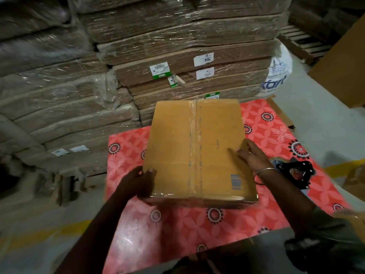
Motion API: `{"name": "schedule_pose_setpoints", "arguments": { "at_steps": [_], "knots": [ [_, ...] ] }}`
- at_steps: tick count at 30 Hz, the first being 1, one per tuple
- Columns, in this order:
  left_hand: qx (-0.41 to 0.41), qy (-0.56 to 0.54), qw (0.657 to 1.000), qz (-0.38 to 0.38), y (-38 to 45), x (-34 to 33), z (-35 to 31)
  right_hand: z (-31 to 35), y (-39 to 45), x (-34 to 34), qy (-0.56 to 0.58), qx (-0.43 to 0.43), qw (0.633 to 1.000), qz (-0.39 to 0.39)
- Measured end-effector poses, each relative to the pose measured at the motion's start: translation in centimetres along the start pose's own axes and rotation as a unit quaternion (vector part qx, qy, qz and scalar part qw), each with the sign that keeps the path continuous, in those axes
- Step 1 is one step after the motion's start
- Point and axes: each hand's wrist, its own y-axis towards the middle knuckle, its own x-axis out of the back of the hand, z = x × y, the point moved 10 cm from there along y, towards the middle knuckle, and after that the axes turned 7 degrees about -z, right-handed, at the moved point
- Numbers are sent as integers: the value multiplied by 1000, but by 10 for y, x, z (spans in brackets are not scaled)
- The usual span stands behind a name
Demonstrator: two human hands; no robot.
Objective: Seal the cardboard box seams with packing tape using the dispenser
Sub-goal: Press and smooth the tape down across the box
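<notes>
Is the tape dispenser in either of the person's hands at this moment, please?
No, the tape dispenser lies on the red mat beside the box.

**Materials and Surface Finish**

Box (197, 151): matt brown cardboard; the centre seam carries clear glossy tape (194, 143), wrinkled in places. Mat (177, 224): patterned red sheet with a slight sheen. Dispenser (294, 171): black, hard, semi-gloss. Stacks (177, 36): flat corrugated cardboard under shiny, crinkled plastic film. Bangle (264, 170): thin bright metal.
</notes>
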Motion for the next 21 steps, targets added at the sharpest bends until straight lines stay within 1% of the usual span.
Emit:
{"name": "schedule_pose_setpoints", "arguments": {
  "at_steps": [2, 4, 6, 7, 9, 12, 16, 19, 21],
  "knots": [
    [-18, -56, 998, -16, -42, -18, -2, 6, -22, 18, 6, 24, 999, -23],
    [-28, -137, 990, -29, -75, -34, 3, -1, -44, 41, -14, 68, 996, -63],
    [-41, -175, 981, -73, -98, -41, 6, -18, -68, 58, -61, 114, 988, -84],
    [-44, -178, 978, -104, -109, -42, 4, -31, -78, 65, -75, 125, 986, -83],
    [-39, -189, 970, -150, -125, -45, 6, -55, -93, 64, -48, 110, 992, -41],
    [-39, -177, 966, -182, -136, -52, 4, -70, -101, 55, -41, 106, 993, 23],
    [-2, -156, 967, -201, -157, -64, 2, -64, -86, 61, -37, 119, 992, 26],
    [3, -126, 965, -232, -177, -68, 6, -58, -78, 61, -73, 123, 989, 32],
    [11, -133, 963, -236, -184, -69, 13, -57, -75, 58, -103, 123, 987, 31]
  ]
}}
